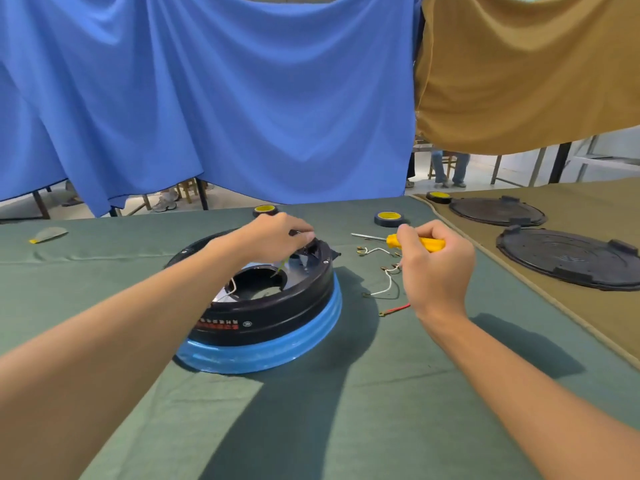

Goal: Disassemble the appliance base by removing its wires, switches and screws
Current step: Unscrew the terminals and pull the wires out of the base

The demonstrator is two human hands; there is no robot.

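Appliance base (277, 306) — left hand (277, 234) grips rim; right hand (437, 271), screwdriver (434, 243).

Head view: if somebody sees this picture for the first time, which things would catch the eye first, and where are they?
The round appliance base, black on a blue band, sits in the middle of the green cloth, with the left hand at its far rim. To its right, the right hand grips a yellow screwdriver above loose wires lying on the cloth. A big blue curtain fills the background.
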